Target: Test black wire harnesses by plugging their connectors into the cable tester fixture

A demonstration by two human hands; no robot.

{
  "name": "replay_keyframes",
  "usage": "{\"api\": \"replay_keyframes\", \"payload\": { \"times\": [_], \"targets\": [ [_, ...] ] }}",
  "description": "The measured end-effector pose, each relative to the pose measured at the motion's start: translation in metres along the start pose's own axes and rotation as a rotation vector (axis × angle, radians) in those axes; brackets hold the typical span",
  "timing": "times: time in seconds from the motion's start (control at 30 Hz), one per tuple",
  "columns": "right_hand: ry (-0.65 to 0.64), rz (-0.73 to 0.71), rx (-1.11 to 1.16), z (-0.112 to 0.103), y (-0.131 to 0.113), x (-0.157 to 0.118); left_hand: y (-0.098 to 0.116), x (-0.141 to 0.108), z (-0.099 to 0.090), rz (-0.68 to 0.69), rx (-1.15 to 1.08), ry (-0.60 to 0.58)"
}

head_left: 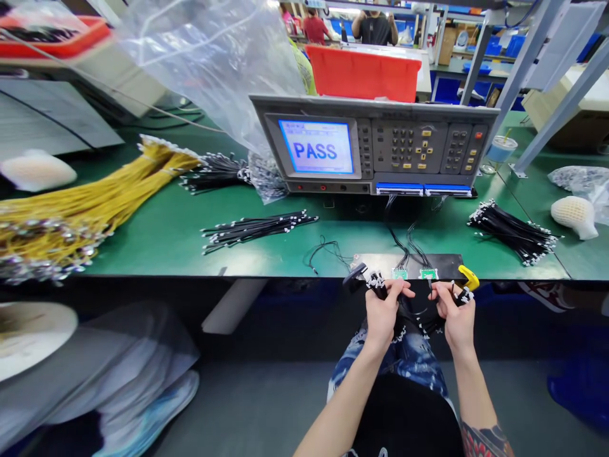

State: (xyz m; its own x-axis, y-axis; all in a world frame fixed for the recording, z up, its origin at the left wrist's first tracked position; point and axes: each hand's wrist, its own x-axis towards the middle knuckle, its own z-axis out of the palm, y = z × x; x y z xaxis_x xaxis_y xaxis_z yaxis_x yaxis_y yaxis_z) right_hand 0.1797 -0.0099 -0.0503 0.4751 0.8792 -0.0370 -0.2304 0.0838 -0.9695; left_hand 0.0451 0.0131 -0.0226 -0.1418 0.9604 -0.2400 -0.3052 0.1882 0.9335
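"What's closest to the camera?"

"The left hand and right hand, both closed, with the fingers curled around a limp black wire bundle tipped with white terminals. It's gripped between them, just off the near edge of a green-topped workbench."

"What's right beside that?"

"On the bench edge, a flat black mat carries two small green circuit boards, with thin black leads rising from them toward the tester. A bright yellow plastic clip sits just to the right."

"Which step does that look like?"

"I'd judge it's hand work on a bundle at a test station, right by those boards. The next move calls for a steady hold, so the terminals don't snag on the bench edge."

"And farther out?"

"To the left lies a loose row of black white-tipped wires, and beyond it a big yellow wire hank. A similar black pile sits to the right. Far off is a grey benchtop tester with a keypad, and behind it a red plastic crate."

"Anything readable?"

"Its blue screen says PASS in large letters. The smaller lines are too tiny to read, and I can't make out a brand."
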Motion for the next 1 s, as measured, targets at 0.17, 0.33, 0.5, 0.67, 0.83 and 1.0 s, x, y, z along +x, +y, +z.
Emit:
{"api": "replay_keyframes", "payload": {
  "times": [0.17, 0.33, 0.5, 0.67, 0.83, 1.0],
  "targets": [
    [-0.045, 0.020, -0.038, -0.002, -0.002, -0.001, 0.000, 0.005, -0.013, 0.004, 0.071, -0.105],
    [-0.117, 0.064, -0.061, 0.006, -0.003, -0.001, 0.002, 0.006, -0.024, 0.012, 0.082, -0.147],
    [-0.268, 0.139, -0.004, 0.005, -0.012, -0.004, 0.009, 0.000, -0.029, -0.025, 0.073, -0.306],
    [-0.361, 0.104, 0.141, -0.020, -0.035, -0.011, 0.021, -0.011, -0.041, -0.117, 0.069, -0.387],
    [-0.261, 0.060, 0.169, -0.023, -0.046, -0.010, 0.028, -0.018, -0.041, -0.240, 0.041, -0.545],
    [-0.347, 0.010, -0.070, -0.005, -0.038, -0.013, 0.028, -0.024, -0.034, -0.334, 0.049, -0.675]
  ]
}}
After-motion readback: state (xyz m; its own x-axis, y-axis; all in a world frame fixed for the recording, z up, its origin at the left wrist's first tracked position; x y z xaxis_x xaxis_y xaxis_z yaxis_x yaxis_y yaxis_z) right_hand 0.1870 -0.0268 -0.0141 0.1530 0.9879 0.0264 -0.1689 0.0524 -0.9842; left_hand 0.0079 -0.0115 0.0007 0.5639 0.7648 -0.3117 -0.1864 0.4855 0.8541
